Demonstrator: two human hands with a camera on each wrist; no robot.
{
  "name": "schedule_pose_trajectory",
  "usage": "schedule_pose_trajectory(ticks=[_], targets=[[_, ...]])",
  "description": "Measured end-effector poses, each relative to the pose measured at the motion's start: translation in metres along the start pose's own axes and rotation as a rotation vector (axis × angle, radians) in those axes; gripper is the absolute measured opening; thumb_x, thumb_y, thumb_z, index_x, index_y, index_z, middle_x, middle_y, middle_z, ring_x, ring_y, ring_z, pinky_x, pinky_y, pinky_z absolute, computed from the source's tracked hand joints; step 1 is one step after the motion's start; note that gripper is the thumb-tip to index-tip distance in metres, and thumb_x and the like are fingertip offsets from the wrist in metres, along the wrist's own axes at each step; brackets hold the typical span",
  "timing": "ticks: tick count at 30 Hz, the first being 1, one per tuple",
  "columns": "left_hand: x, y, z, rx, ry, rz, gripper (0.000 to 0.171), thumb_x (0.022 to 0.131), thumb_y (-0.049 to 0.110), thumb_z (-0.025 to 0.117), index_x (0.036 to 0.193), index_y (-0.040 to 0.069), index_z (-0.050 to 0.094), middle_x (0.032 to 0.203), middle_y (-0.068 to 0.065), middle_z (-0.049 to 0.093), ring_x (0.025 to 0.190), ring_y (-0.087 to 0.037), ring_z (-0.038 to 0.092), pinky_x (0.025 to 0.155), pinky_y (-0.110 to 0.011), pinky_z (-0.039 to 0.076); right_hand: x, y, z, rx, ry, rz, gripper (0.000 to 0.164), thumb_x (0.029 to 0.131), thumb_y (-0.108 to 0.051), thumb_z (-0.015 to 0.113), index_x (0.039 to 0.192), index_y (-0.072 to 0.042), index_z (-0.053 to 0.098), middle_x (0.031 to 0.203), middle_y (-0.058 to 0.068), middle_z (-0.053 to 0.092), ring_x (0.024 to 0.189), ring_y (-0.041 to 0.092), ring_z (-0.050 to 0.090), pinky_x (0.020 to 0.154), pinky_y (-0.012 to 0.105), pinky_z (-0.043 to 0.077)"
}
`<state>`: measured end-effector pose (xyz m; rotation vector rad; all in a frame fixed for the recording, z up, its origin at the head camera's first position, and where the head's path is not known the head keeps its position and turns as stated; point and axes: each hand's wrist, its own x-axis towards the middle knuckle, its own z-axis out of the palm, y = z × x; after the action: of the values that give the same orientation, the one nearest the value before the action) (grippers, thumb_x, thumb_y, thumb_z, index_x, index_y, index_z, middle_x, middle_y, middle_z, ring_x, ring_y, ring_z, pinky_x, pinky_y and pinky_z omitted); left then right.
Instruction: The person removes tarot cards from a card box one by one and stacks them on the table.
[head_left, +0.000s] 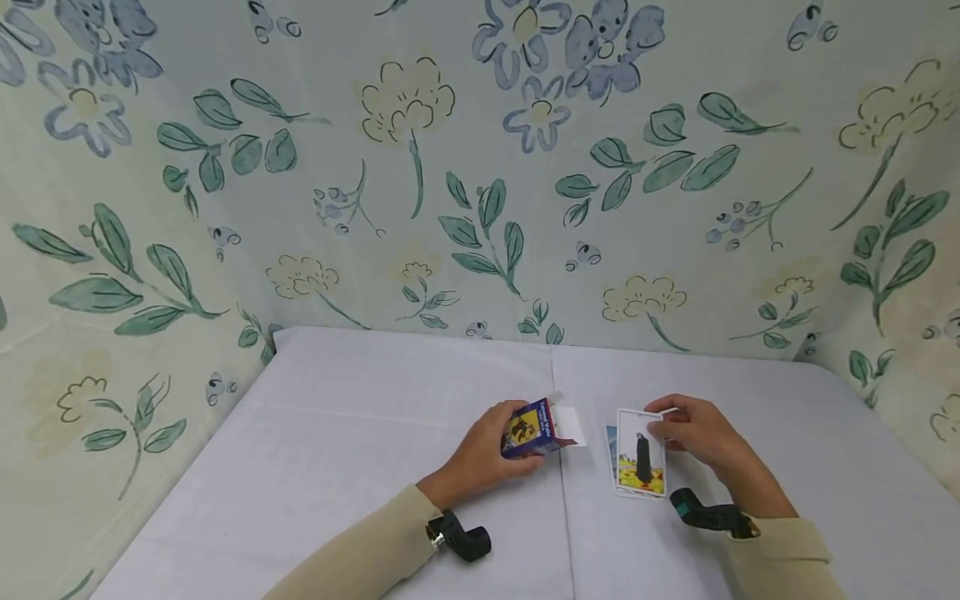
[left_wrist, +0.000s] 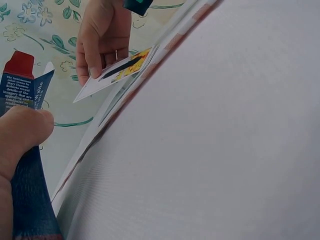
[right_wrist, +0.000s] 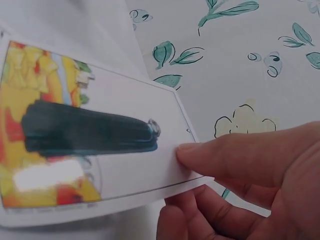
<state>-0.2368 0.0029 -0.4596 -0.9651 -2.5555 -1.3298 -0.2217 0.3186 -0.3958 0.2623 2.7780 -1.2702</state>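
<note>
My left hand grips a small dark blue card box with a picture on its front. The box's end flaps stand open toward the right, and in the left wrist view the thumb presses on the printed side of the box. My right hand pinches a picture card by its upper right corner, thumb on its face and fingers beneath. The card shows a dark cloaked figure on yellow ground. Under it, at the left, peeks the bluish edge of another card; how many cards lie there is hidden.
A white cloth covers the table, with a fold line running front to back between the hands. Behind and at both sides hangs a floral curtain. Each wrist carries a black camera mount, one at the left wrist.
</note>
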Motion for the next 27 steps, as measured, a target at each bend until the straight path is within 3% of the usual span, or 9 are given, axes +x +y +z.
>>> schedule_pose_trajectory(ticks=[9,19,27], targets=[[0.000,0.005,-0.001,-0.011,-0.011,-0.028,0.072,0.082,0.040,0.075,0.140,0.016,0.040,0.126,0.002,0.052,0.105,-0.009,0.049,0.090,-0.027,0.045,-0.001,0.000,0.005,-0.030,0.021,-0.014,0.031,0.086,-0.014,0.067,0.115,-0.005,0.063,0.105,0.017,0.058,0.091,0.031,0.055,0.079,0.037,0.055],[0.001,0.004,0.000,-0.015,-0.018,-0.043,0.071,0.082,0.041,0.074,0.140,0.017,0.040,0.126,0.003,0.052,0.105,-0.008,0.049,0.091,-0.026,0.045,0.001,0.001,0.011,-0.099,0.034,-0.010,0.026,0.086,-0.011,0.067,0.112,-0.006,0.066,0.098,0.017,0.057,0.083,0.029,0.053,0.064,0.032,0.048],[0.000,0.004,0.000,-0.013,-0.017,-0.048,0.071,0.083,0.042,0.074,0.140,0.017,0.040,0.127,0.003,0.051,0.106,-0.009,0.049,0.091,-0.027,0.045,0.001,-0.001,0.014,-0.131,0.045,-0.018,0.027,0.086,-0.010,0.067,0.112,-0.005,0.067,0.092,0.015,0.055,0.080,0.028,0.053,0.062,0.030,0.048]])
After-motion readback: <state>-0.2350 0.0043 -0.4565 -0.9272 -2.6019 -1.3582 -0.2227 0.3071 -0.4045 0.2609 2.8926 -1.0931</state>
